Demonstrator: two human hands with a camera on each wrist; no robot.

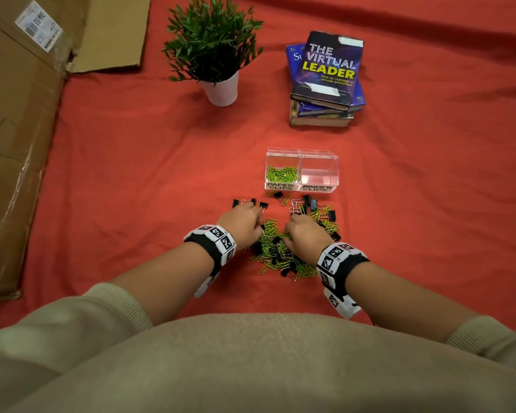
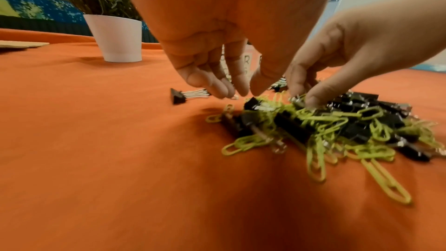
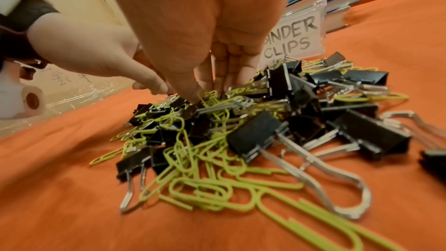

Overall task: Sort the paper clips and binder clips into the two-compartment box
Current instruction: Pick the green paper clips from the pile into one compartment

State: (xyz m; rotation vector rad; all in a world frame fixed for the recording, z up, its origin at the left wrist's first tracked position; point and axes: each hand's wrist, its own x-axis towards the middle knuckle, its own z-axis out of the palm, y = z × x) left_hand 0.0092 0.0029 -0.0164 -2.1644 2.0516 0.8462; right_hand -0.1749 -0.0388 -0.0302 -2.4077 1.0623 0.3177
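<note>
Both hands are down in the heap on my feed. The left hand [image 1: 245, 223] sits at the pile's left edge, fingers bent downward with tips bunched just above the clips; the left wrist view shows nothing clearly held, so I cannot tell whether it has anything pinched. The right hand [image 1: 303, 234] is dug into the middle, fingertips [image 3: 193, 93] pressed among thin green wire loops, thumb and fingers drawn together (whether they actually grip one loop, I can't tell). The pile [image 1: 283, 254] is a tangle: lime-green coated paper clips [image 3: 207, 188], smooth rounded loops, mixed with black binder clips [image 3: 260, 136], matte folded-metal wedges with shiny silver wire handles. A few stray binder clips [image 1: 262, 205] lie scattered on the cloth between pile and box. The two-compartment box [image 1: 301, 171] is clear hard plastic, standing just beyond the pile; its left compartment, labelled PAPER CLIPS, holds a small nest of green clips [image 1: 282, 174], and the right compartment, labelled BINDER CLIPS, shows only its transparent floor. All of it rests on a soft, wrinkled orange-red cloth [image 1: 131, 174]. Farther back, a leafy artificial plant in a smooth white pot [image 1: 222, 87], a stack of hardback books [image 1: 325, 81], and taped corrugated cardboard [image 1: 18, 129] at left.
</note>
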